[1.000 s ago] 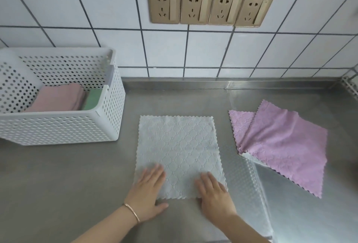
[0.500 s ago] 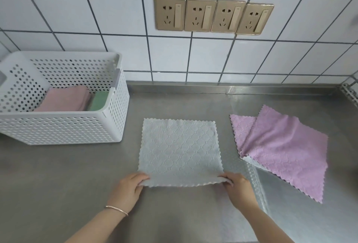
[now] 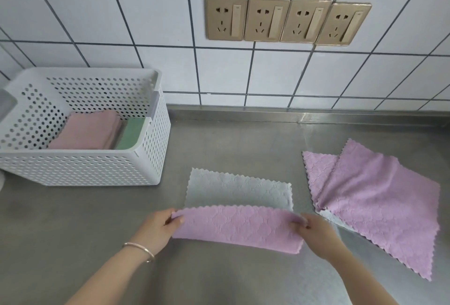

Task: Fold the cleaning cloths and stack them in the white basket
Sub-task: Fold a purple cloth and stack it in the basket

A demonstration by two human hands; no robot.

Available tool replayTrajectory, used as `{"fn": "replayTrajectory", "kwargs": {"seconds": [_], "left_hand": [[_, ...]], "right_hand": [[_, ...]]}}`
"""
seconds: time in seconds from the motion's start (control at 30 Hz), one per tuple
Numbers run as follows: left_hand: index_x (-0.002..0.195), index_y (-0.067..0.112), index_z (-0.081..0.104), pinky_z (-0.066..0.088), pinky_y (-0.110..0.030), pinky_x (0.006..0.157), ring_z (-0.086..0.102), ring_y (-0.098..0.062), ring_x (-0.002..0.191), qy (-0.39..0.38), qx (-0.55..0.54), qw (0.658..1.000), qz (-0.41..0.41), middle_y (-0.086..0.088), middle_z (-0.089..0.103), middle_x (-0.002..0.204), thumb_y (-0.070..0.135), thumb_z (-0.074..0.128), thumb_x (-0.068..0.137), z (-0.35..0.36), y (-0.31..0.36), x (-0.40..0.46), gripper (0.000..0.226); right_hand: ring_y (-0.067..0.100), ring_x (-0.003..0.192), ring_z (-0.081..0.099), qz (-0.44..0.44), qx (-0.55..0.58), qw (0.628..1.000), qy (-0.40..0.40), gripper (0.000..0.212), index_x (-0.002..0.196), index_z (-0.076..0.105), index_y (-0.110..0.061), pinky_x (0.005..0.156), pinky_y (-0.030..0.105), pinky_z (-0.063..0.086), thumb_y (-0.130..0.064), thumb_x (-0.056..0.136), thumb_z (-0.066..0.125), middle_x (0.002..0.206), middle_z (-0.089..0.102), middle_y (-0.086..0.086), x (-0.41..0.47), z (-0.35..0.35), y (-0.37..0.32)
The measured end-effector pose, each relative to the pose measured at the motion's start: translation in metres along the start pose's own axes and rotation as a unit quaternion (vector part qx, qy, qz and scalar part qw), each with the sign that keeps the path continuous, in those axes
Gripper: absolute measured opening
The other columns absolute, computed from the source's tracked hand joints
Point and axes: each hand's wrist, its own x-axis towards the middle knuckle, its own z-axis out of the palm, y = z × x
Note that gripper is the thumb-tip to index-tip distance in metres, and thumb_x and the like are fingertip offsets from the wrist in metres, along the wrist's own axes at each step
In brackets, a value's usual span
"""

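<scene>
Both hands grip the near edge of a two-sided cleaning cloth (image 3: 239,207) on a stainless-steel counter (image 3: 73,231): the left hand (image 3: 160,228), a thin bracelet (image 3: 140,250) at its wrist, pinches the cloth's near-left corner between thumb and fingers, while the right hand (image 3: 316,230) pinches the near-right corner the same way. That near edge is raised off the counter and turned toward the wall, showing the cloth's lilac underside as a long band across the front, while the pale grey-blue upper face lies flat beyond it, its scalloped far edge toward the tiled wall (image 3: 146,24). Well to the left stands the white basket (image 3: 80,168), a perforated plastic bin set on the counter close to the wall; inside it lie a folded pink cloth (image 3: 90,132) and, just beside it on the right, a folded green cloth (image 3: 129,133). To the right of the hands, apart from the cloth being folded, a loose lilac cloth (image 3: 379,202) lies spread at an angle on the counter, one corner flipped over near its left side and a sliver of pale cloth showing under its near-left edge; whether that sliver is its own reverse or another cloth cannot be told. Four gold-coloured wall sockets (image 3: 287,21) sit in a row on the tiles above the counter.
</scene>
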Motion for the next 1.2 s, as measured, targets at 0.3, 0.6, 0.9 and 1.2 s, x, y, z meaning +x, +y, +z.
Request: {"fn": "replayTrajectory", "kwargs": {"seconds": [0.3,0.6,0.9,1.2], "left_hand": [[0.106,0.007,0.062,0.041,-0.028,0.079,0.059,-0.029,0.104,0.055,0.057,0.994,-0.073,-0.011,0.066,0.114,0.032,0.048,0.093,0.005,0.036,0.083,0.031],[0.126,0.015,0.056,0.045,-0.032,0.092,0.056,-0.030,0.113,0.041,0.129,0.988,-0.077,-0.009,0.060,0.127,0.035,0.045,0.094,0.014,0.030,0.120,0.039],[0.091,0.011,0.057,0.041,-0.033,0.065,0.060,-0.032,0.085,0.209,0.122,0.968,-0.072,-0.010,0.064,0.091,0.034,0.060,0.084,0.023,0.033,0.115,0.024],[0.136,0.032,0.039,0.017,-0.056,0.106,0.017,-0.022,0.142,0.010,0.397,0.876,0.273,0.004,0.038,0.147,0.059,0.033,0.084,0.092,0.027,0.082,0.058]], "right_hand": [[0.024,0.074,0.050,0.041,-0.003,0.997,0.058,0.018,0.088,0.054,-0.009,0.060,0.029,0.035,-0.027,0.092,0.050,0.074,0.055,0.005,0.055,-0.006,-0.026],[0.029,0.078,0.055,0.074,-0.018,0.994,0.082,0.013,0.085,0.055,-0.017,0.067,0.032,0.044,-0.027,0.091,0.048,0.078,0.059,0.009,0.079,0.003,-0.025],[0.026,0.080,0.055,0.144,0.017,0.976,0.162,0.034,0.101,0.041,-0.011,0.068,0.034,0.045,-0.038,0.088,0.057,0.091,0.058,0.007,0.072,0.011,-0.027],[0.026,0.103,0.053,0.208,-0.025,0.977,0.049,0.045,0.107,0.060,-0.015,0.084,0.034,0.041,-0.049,0.090,0.036,0.113,0.059,0.008,0.030,0.037,-0.021]]}}
